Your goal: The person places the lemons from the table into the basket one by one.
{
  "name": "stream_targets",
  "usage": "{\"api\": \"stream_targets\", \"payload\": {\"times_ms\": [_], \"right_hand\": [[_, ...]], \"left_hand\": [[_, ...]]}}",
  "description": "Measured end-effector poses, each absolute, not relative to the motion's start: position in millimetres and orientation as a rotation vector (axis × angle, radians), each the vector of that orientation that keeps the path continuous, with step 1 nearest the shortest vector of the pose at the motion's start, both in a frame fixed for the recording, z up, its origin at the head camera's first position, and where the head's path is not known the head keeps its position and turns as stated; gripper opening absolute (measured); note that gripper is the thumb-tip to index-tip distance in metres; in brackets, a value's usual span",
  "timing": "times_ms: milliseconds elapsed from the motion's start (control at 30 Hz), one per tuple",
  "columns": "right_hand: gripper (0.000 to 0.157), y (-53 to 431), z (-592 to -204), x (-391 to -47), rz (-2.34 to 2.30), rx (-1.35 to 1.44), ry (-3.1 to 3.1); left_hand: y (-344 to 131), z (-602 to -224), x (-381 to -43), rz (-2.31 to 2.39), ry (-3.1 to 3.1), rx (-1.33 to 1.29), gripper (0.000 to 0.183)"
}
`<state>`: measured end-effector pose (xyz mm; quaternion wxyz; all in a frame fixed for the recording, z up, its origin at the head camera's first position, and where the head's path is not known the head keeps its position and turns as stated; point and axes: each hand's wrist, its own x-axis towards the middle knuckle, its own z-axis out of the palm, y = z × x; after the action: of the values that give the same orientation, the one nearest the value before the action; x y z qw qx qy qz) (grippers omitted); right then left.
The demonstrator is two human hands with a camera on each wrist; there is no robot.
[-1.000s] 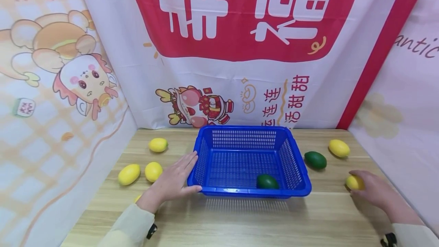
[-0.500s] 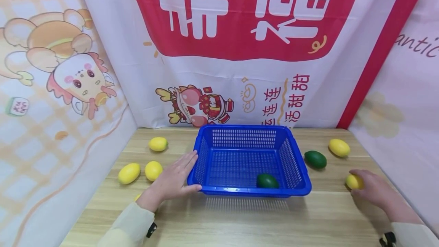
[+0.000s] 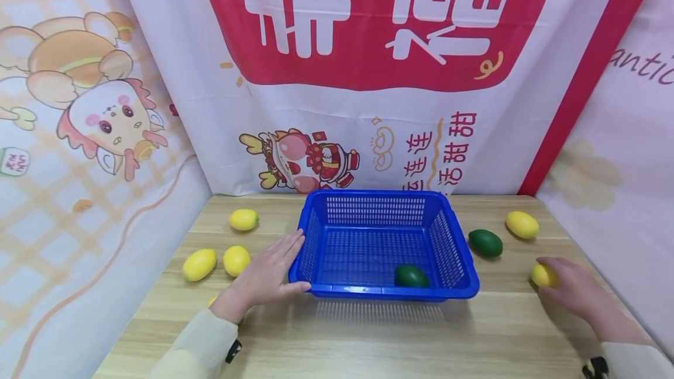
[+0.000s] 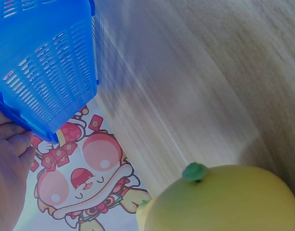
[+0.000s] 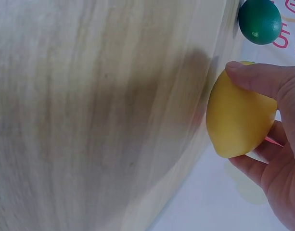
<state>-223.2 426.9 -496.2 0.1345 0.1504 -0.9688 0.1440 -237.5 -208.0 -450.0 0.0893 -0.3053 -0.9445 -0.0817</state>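
A blue plastic basket (image 3: 368,291) with slotted walls stands mid-table, one dark green lime-like fruit (image 3: 412,276) lying inside it. My left hand (image 3: 268,271) rests on the basket's left rim, fingers straight along the side and thumb at the front corner. At the right, my right hand (image 3: 574,288) holds a yellow lemon (image 5: 241,113), thumb on one side and fingers on the other, low over the table. Another dark green fruit (image 3: 485,243) lies just right of the basket. Behind the held lemon is a second lemon (image 3: 522,224).
Left of the basket lie several lemons, among them a back one (image 3: 243,220), a front one (image 3: 199,265) and one near my wrist (image 3: 237,261). Another lemon is mostly hidden under my left forearm. Printed cloth (image 3: 358,104) walls off the table's back and sides.
The printed cloth on the left side has slid a little leftward in view. Both hands, the basket and the fruit keep their places.
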Motion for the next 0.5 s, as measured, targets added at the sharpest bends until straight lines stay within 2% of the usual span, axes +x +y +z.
{"api": "stream_targets", "payload": {"times_ms": [400,500], "right_hand": [[0.070,418,-486,-229,0.329,0.555,-2.481],[0.062,417,-482,-232,0.310,0.585,-2.413]], "left_hand": [[-207,-448,-238,-0.232,-2.794,-0.938,0.096],[-207,-448,-237,-0.232,-2.797,-0.937,0.096]]}}
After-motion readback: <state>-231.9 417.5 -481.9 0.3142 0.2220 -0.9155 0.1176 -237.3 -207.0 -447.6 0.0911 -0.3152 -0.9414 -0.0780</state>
